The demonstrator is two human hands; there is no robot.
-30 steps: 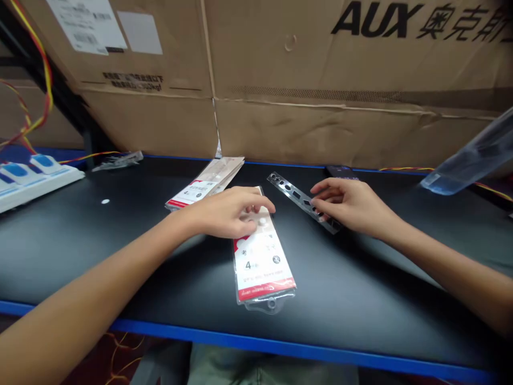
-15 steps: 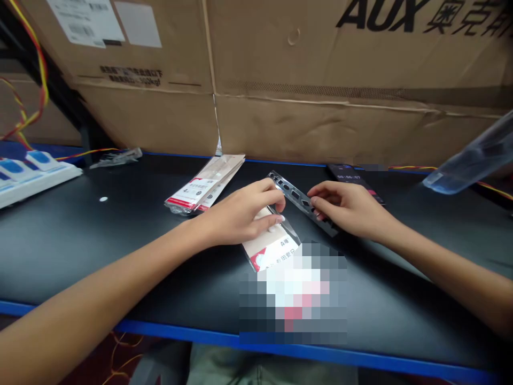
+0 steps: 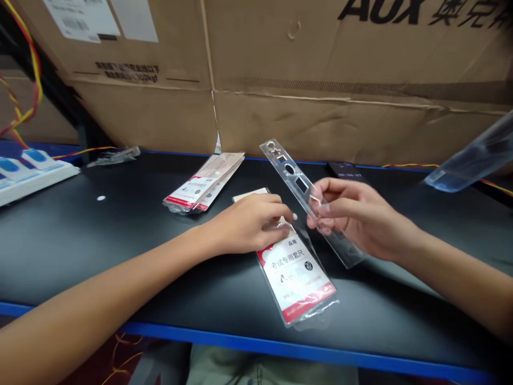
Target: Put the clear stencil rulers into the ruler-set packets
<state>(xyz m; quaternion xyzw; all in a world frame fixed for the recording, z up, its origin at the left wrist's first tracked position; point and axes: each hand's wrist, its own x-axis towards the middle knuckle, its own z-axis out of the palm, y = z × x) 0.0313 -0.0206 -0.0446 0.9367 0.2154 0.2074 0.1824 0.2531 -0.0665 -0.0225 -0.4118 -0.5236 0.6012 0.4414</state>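
Note:
My right hand (image 3: 348, 214) pinches a clear plastic stencil ruler (image 3: 289, 169) with cut-out shapes between thumb and fingers, tilted up off the table. My left hand (image 3: 254, 224) lies over a ruler-set packet (image 3: 298, 280), its fingers curled and closed on the upper part. That packet is a flat clear sleeve with a white and red printed card, slanting toward the table's front edge. The left hand hides part of its middle. Farther back, two or so similar packets (image 3: 204, 184) lie overlapped.
A big cardboard box (image 3: 272, 59) walls off the back of the black table (image 3: 168, 278). At the left is a power strip (image 3: 36, 176); a small white disc (image 3: 101, 198) lies nearby. Behind my right hand is a phone (image 3: 347, 171). A clear plastic sleeve (image 3: 468, 158) juts in from the right.
The stencil ruler has risen off the table in my right hand and come nearer. The packet's printed front now shows more clearly, and my left hand has shifted slightly nearer over it.

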